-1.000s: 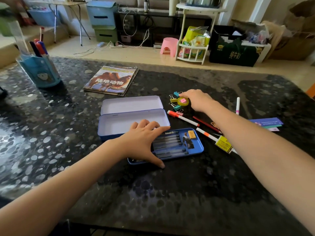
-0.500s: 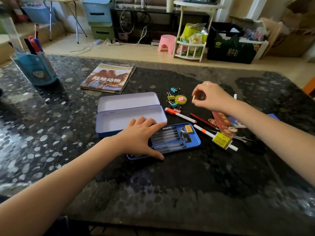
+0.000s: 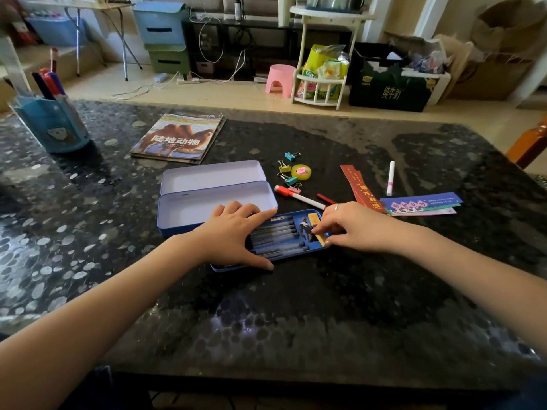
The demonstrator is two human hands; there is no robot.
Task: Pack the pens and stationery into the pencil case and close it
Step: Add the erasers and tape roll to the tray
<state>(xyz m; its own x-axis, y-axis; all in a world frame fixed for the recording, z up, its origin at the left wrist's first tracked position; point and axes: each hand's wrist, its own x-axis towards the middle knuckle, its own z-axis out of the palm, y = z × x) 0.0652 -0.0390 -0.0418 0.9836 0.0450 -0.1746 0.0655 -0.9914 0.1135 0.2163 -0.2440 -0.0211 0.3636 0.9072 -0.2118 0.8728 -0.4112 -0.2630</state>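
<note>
- The blue tray (image 3: 291, 248) of the pencil case lies on the dark tabletop (image 3: 296, 306), just in front of the open case (image 3: 207, 199).
- The left hand (image 3: 233, 232) rests flat on the tray's left part, fingers straight, thumb at its front edge; grip apart.
- The right hand (image 3: 352, 224) pinches a small yellow piece (image 3: 321, 238) at the tray's right end.
- Pens (image 3: 278, 235) lie in the tray between the hands.

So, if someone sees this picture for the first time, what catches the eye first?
Probably the two hands in the middle of the dark table: the left hand lies flat on the blue pen tray, and the right hand touches its far end. Just behind, the open pencil case shows its pale inside, with colourful binder clips to its right.
</note>
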